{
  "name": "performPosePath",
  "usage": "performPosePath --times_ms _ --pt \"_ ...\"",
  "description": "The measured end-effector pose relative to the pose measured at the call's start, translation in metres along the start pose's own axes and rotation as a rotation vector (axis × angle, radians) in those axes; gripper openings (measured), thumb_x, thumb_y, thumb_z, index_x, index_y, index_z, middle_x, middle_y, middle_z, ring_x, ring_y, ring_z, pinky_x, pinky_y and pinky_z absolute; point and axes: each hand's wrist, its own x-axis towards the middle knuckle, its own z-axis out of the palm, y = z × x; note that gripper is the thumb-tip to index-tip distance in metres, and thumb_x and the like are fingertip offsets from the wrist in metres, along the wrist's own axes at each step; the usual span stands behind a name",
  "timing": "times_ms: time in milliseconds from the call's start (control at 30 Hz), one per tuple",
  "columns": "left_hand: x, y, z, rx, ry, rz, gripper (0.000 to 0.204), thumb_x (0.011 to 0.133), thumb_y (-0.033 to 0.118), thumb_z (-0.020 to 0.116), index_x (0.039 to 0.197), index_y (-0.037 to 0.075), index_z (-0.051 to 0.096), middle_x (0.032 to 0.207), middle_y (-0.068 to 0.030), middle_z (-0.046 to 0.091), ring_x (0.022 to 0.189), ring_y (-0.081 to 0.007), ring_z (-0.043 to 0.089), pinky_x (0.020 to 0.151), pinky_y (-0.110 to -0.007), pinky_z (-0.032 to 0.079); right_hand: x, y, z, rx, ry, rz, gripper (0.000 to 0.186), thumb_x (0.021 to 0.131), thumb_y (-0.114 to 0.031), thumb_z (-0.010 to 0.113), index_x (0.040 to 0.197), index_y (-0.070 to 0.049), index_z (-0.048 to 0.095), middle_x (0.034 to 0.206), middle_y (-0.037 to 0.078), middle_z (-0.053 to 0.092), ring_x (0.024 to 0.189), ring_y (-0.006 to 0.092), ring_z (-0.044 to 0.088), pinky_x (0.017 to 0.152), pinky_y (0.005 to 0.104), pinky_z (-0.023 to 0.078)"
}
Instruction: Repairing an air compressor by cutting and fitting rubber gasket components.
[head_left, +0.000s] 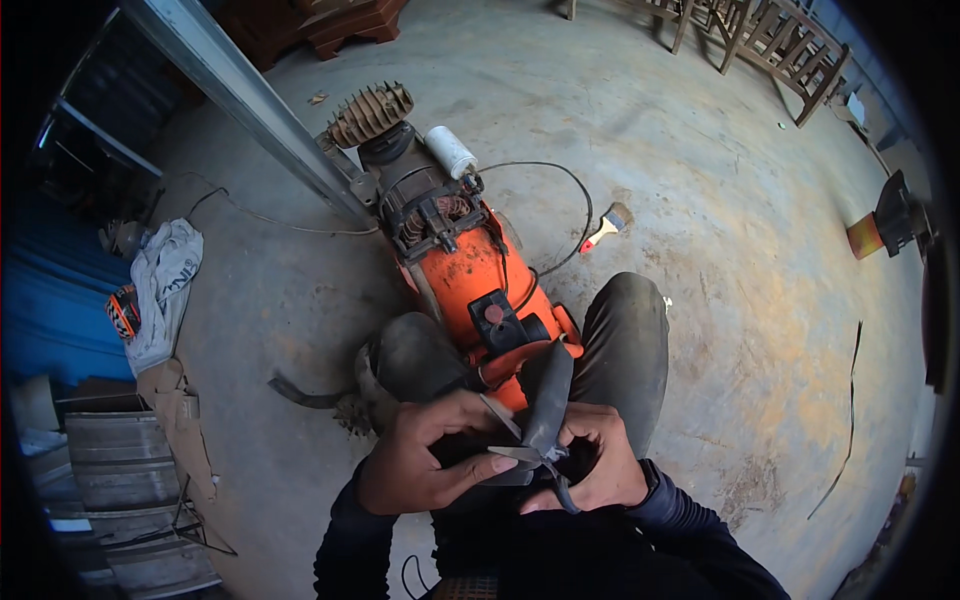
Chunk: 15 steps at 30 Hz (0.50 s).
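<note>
A dark grey fan with several flat blades is in my hands, over my lap. My right hand is closed round its hub from the right side, thumb below and fingers above. My left hand is at the blades on the left, its thumb against one of them and its index finger bent above. Just beyond the fan lies an orange air compressor between my knees, its motor bare with copper windings showing. A finned cylinder head sits at its far end, beside a white cylinder.
A paintbrush lies on the concrete floor right of the compressor, near a black cable. A steel post rises at the left. A pale sack is at the left edge, wooden furniture at the far right.
</note>
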Motion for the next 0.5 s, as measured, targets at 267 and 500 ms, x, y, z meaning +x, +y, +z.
performPosePath --times_ms 267,500 --pt "-0.016 -0.005 0.010 0.272 0.054 0.063 0.012 0.084 0.005 0.070 0.089 -0.005 0.066 0.074 -0.0116 0.065 0.064 -0.0173 0.063 0.060 -0.028 0.046 0.013 -0.023 0.001 -0.079 -0.090 0.149 0.070 0.056 -0.034 0.094 0.106 0.002 0.062 0.104 0.014 0.063 0.095 0.0232 0.061 0.086 0.0325 0.047" --pt "-0.023 -0.022 0.019 0.124 0.136 -0.015 0.011 0.086 0.005 0.068 0.090 -0.006 0.066 0.075 -0.0117 0.066 0.065 -0.0160 0.062 0.061 -0.027 0.046 0.017 -0.021 0.011 -0.050 -0.090 0.086 0.072 0.055 -0.035 0.094 0.107 0.002 0.062 0.106 0.014 0.063 0.096 0.0234 0.062 0.087 0.0339 0.048"
